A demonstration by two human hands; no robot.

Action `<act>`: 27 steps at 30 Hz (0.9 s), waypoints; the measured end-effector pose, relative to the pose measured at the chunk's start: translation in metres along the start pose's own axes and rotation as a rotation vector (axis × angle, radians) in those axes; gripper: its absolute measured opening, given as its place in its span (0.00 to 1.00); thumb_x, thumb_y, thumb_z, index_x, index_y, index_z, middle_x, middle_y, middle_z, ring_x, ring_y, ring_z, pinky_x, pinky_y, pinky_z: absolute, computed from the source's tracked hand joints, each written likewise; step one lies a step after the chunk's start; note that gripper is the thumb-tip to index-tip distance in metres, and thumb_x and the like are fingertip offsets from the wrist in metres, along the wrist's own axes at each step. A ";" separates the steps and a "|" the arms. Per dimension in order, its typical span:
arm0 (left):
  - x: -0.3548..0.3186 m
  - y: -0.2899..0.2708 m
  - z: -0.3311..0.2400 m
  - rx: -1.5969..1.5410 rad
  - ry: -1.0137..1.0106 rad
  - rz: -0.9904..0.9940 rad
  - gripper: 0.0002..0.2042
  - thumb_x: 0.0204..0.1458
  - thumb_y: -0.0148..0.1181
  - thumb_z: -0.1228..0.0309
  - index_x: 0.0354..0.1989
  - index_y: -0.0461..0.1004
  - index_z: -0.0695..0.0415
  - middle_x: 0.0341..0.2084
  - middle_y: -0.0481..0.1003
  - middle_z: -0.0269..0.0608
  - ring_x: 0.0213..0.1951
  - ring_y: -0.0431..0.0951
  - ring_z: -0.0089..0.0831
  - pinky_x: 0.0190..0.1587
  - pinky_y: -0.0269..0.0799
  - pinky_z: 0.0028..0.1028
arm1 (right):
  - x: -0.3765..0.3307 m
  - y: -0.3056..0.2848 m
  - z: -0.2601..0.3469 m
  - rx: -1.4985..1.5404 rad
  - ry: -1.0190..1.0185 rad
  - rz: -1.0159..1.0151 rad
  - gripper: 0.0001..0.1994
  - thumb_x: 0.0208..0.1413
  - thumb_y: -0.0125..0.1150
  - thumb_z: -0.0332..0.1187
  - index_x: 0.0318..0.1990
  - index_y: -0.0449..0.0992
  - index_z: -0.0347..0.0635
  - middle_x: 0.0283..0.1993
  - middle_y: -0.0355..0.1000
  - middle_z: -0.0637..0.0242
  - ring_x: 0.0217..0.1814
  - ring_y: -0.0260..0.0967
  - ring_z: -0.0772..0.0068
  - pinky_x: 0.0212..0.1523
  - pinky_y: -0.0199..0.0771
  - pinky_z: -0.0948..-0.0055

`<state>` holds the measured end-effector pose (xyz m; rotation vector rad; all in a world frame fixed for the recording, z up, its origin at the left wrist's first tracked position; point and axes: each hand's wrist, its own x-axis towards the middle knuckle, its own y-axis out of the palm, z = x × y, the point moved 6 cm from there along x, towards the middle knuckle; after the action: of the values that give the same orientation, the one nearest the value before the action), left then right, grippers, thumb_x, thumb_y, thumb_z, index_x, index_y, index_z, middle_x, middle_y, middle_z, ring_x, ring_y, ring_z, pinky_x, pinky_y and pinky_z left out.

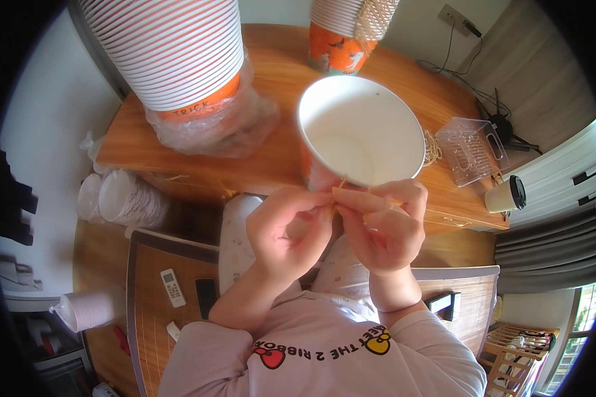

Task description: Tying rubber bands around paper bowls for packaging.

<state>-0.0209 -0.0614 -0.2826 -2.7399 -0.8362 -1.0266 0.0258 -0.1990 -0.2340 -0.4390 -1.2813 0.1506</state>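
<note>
A large white-lined paper bucket (331, 126) with an orange outside stands at the desk's near edge, its open top tilted toward me. Just in front of its near rim, my left hand (288, 228) and my right hand (387, 228) meet fingertip to fingertip. Both are closed in a pinch. Between them a short bit of thin pale cord (344, 179) pokes up against the rim; the rest is hidden by my fingers. Beside the bucket, on its right, lies a bundle of similar cord (432, 149).
A tall stack of orange-and-white buckets (172, 59) in plastic wrap stands left on the wooden desk (278, 79). Behind is another stack (338, 46) with cords hanging over it. To the right are a clear plastic basket (470, 152) and a lidded cup (505, 194).
</note>
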 end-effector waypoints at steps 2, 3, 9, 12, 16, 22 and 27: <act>0.001 0.000 0.000 -0.014 -0.010 -0.007 0.07 0.46 0.65 0.82 0.35 0.78 0.64 0.26 0.78 0.40 0.27 0.76 0.26 0.31 0.69 0.22 | 0.000 0.000 0.001 -0.013 -0.005 -0.013 0.17 0.41 0.76 0.33 0.32 0.68 0.51 0.39 0.81 0.79 0.39 0.67 0.77 0.41 0.59 0.75; 0.001 0.001 -0.001 -0.016 0.009 -0.008 0.07 0.46 0.65 0.82 0.35 0.78 0.64 0.25 0.78 0.40 0.27 0.76 0.26 0.31 0.69 0.22 | 0.000 -0.001 0.002 -0.024 -0.010 -0.024 0.17 0.40 0.76 0.34 0.32 0.69 0.51 0.39 0.81 0.80 0.39 0.68 0.77 0.42 0.59 0.75; 0.003 0.002 -0.005 0.054 0.043 -0.004 0.07 0.45 0.64 0.82 0.35 0.78 0.64 0.26 0.78 0.41 0.27 0.77 0.30 0.31 0.70 0.24 | 0.002 -0.003 0.002 -0.040 0.009 -0.030 0.19 0.41 0.76 0.34 0.34 0.67 0.51 0.39 0.81 0.80 0.39 0.68 0.77 0.43 0.58 0.75; 0.003 0.001 -0.007 0.092 0.078 -0.014 0.08 0.45 0.64 0.82 0.34 0.78 0.64 0.26 0.79 0.43 0.27 0.78 0.32 0.30 0.71 0.25 | 0.003 -0.003 0.002 -0.077 -0.005 -0.003 0.20 0.42 0.76 0.34 0.36 0.66 0.50 0.39 0.81 0.80 0.38 0.68 0.77 0.43 0.58 0.75; 0.003 -0.001 -0.010 0.181 0.129 0.006 0.08 0.43 0.65 0.83 0.34 0.78 0.64 0.26 0.79 0.44 0.27 0.79 0.35 0.30 0.73 0.27 | 0.006 -0.004 0.003 -0.070 -0.016 0.001 0.20 0.42 0.76 0.33 0.36 0.66 0.50 0.39 0.81 0.80 0.37 0.67 0.77 0.43 0.58 0.75; 0.006 0.002 -0.022 0.351 0.279 0.025 0.10 0.40 0.68 0.83 0.34 0.79 0.62 0.26 0.79 0.43 0.28 0.79 0.35 0.29 0.75 0.28 | 0.006 -0.004 0.002 -0.069 -0.028 -0.027 0.21 0.42 0.76 0.29 0.37 0.65 0.51 0.37 0.80 0.81 0.35 0.67 0.77 0.42 0.58 0.76; 0.007 0.002 -0.023 0.336 0.247 0.043 0.11 0.39 0.69 0.83 0.34 0.80 0.61 0.26 0.79 0.42 0.28 0.79 0.35 0.29 0.75 0.28 | 0.006 -0.007 0.006 -0.054 0.059 0.047 0.20 0.39 0.70 0.16 0.36 0.65 0.44 0.36 0.80 0.68 0.34 0.62 0.73 0.38 0.64 0.75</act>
<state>-0.0285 -0.0660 -0.2601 -2.2892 -0.8203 -1.0761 0.0215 -0.2016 -0.2243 -0.5163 -1.2197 0.1419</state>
